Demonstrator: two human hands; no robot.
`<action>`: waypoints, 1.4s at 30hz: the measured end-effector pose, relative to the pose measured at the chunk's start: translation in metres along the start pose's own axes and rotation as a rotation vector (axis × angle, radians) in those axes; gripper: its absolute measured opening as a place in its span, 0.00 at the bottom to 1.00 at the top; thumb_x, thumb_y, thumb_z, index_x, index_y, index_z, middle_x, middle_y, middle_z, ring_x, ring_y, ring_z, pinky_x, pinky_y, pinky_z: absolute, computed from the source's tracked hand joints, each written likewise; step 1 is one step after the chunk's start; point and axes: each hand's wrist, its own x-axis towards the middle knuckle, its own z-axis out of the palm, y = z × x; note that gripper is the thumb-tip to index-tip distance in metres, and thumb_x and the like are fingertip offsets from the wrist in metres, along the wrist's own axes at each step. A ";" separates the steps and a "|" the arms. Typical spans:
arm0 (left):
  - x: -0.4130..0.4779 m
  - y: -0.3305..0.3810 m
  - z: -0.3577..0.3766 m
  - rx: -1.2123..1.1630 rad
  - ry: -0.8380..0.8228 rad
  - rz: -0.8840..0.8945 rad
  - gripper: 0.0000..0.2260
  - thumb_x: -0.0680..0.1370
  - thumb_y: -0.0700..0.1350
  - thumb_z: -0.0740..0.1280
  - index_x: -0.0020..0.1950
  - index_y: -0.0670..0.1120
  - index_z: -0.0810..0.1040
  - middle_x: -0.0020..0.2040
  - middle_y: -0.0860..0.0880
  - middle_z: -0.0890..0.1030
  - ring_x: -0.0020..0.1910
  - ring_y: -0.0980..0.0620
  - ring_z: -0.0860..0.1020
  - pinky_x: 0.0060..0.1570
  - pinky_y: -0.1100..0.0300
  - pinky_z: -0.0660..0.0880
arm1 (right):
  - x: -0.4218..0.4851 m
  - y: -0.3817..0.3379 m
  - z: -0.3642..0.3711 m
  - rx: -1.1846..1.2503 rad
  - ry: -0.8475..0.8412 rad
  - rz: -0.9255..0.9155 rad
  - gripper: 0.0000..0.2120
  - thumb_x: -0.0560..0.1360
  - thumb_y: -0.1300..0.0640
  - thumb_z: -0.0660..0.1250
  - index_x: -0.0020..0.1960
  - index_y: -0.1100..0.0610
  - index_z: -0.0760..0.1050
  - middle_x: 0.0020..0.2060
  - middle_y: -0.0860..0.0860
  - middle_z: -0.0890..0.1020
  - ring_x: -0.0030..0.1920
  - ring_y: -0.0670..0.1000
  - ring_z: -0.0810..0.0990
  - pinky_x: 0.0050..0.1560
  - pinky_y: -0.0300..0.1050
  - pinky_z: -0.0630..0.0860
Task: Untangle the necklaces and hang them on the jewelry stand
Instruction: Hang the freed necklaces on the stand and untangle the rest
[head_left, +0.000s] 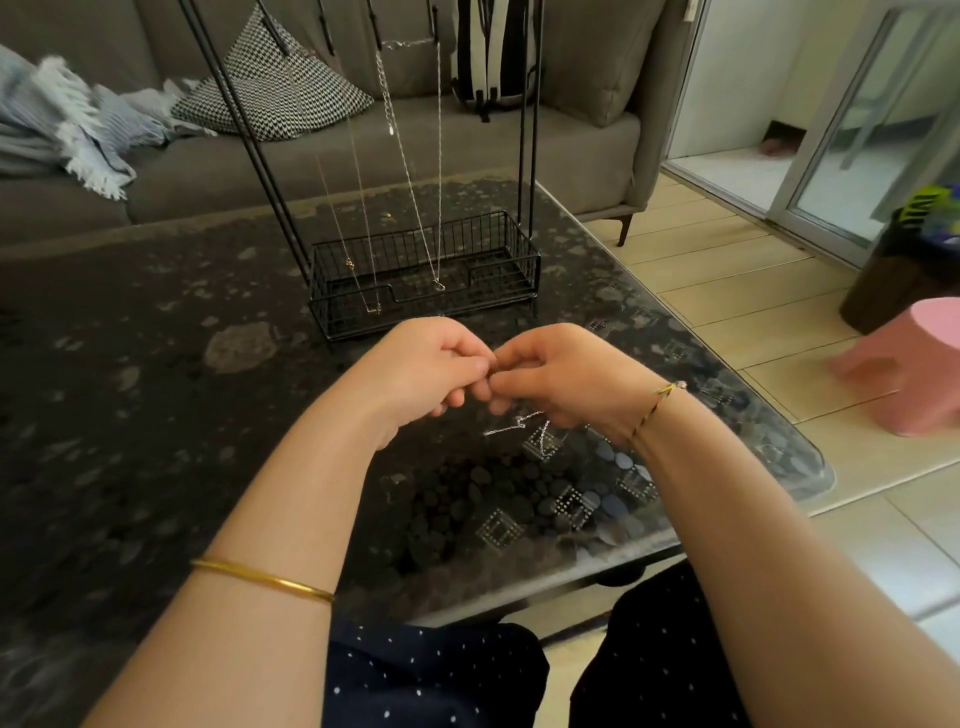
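Note:
My left hand and my right hand meet fingertip to fingertip above the dark glass table, just in front of the jewelry stand. Both pinch a thin silver necklace, whose loose chain dangles in a small tangle under my right hand. The stand is a black wire basket with tall black rods. Several fine chains hang from its top bar, among them a silver necklace with a pendant reaching into the basket and a thinner chain to its left.
A grey sofa with a patterned cushion, a blue throw and a backpack stands behind the table. A pink stool sits on the tiled floor at the right, close to the table's rounded corner.

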 end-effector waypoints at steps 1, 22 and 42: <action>-0.001 0.000 -0.001 -0.014 0.005 -0.010 0.08 0.78 0.38 0.62 0.46 0.47 0.80 0.34 0.52 0.81 0.29 0.59 0.72 0.27 0.66 0.67 | 0.000 0.000 -0.002 -0.004 0.012 0.017 0.05 0.74 0.63 0.66 0.48 0.60 0.79 0.30 0.49 0.80 0.23 0.46 0.62 0.18 0.34 0.57; -0.006 0.001 -0.014 -0.041 -0.001 -0.059 0.08 0.78 0.36 0.62 0.49 0.46 0.79 0.39 0.51 0.84 0.28 0.60 0.71 0.28 0.65 0.68 | -0.004 0.001 -0.013 -0.064 0.109 0.092 0.05 0.72 0.60 0.65 0.39 0.57 0.78 0.30 0.51 0.70 0.25 0.47 0.62 0.22 0.37 0.57; -0.005 0.014 0.007 -0.238 -0.090 -0.114 0.08 0.77 0.34 0.64 0.49 0.41 0.82 0.40 0.49 0.80 0.32 0.58 0.69 0.27 0.68 0.64 | -0.005 -0.010 -0.014 0.675 0.114 -0.145 0.17 0.69 0.78 0.45 0.38 0.58 0.62 0.33 0.54 0.69 0.18 0.44 0.58 0.21 0.32 0.53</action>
